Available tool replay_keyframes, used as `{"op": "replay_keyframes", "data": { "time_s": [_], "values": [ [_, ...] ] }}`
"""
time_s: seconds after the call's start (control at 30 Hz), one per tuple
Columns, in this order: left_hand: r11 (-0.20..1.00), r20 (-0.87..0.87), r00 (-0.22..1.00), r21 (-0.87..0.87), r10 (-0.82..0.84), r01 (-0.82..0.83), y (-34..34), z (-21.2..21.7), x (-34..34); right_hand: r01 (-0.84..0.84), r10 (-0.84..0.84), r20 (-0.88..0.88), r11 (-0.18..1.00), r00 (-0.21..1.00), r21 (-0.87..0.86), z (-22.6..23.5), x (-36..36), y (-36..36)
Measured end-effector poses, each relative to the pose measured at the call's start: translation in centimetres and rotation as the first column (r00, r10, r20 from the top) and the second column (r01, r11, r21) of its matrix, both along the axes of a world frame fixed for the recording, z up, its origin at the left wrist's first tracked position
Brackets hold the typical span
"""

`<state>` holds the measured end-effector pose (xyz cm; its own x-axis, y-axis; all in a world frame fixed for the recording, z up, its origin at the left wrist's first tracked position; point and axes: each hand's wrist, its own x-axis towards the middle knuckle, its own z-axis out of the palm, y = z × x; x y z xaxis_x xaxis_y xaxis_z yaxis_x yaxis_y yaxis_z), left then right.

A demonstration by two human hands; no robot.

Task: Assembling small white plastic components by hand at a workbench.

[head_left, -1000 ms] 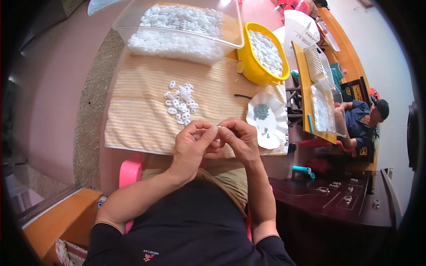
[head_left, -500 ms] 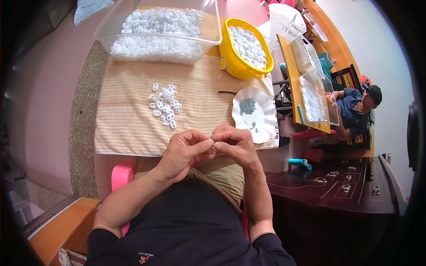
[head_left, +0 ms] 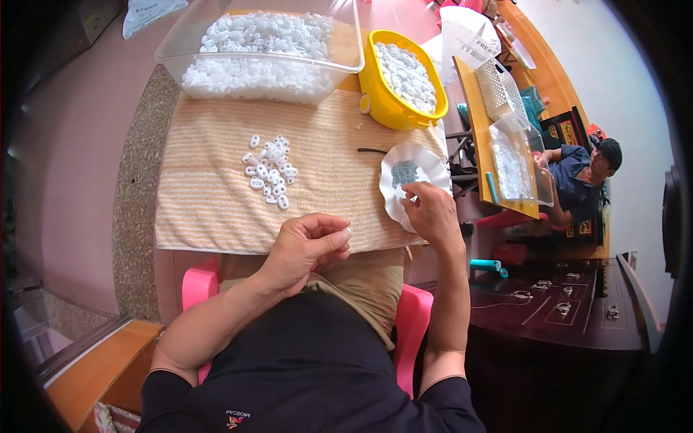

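My left hand (head_left: 312,244) is above the cloth's near edge, its thumb and fingers pinched on a small white plastic piece (head_left: 349,231) that barely shows at the fingertips. My right hand (head_left: 434,214) reaches over a white wavy-rimmed plate (head_left: 390,203), its fingertips bent together beside a pile of tiny grey-green parts (head_left: 406,172). Whatever those fingertips hold is too small to make out. Beyond my left hand lies a loose heap of white oval plastic pieces with holes (head_left: 271,172).
At the back stand a clear bin (head_left: 346,61) and a yellow basin (head_left: 368,79), both full of white pieces. A striped towel (head_left: 209,195) covers the table. A dark thin stick (head_left: 371,150) lies left of the plate. To the right, a person (head_left: 574,169) sits by another bin.
My right hand has parted from the left and moved right and away to the plate. The left hand stays in place, pinching the white piece.
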<state>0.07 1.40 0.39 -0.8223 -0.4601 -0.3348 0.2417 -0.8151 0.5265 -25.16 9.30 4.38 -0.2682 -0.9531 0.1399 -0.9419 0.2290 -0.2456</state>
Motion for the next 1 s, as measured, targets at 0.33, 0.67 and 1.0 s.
{"op": "replay_keyframes", "data": {
  "time_s": [0.33,0.67,1.0],
  "values": [
    [1.000,-0.011,1.000,-0.011,-0.021,0.021,-0.1,-0.2,0.0,0.058,-0.052,-0.042,0.986,0.998,0.159,0.0,-0.1,-1.2],
    [1.000,0.015,1.000,0.006,0.016,-0.016,-0.2,-0.2,-0.1,-0.049,0.039,0.112,0.996,0.993,0.080,0.4,0.8,-0.9],
    [0.996,0.018,0.996,0.039,0.083,-0.084,-0.1,-0.2,-0.2,-0.062,0.104,0.782,0.995,0.614,-0.084,-1.9,4.2,0.3]
  ]
}}
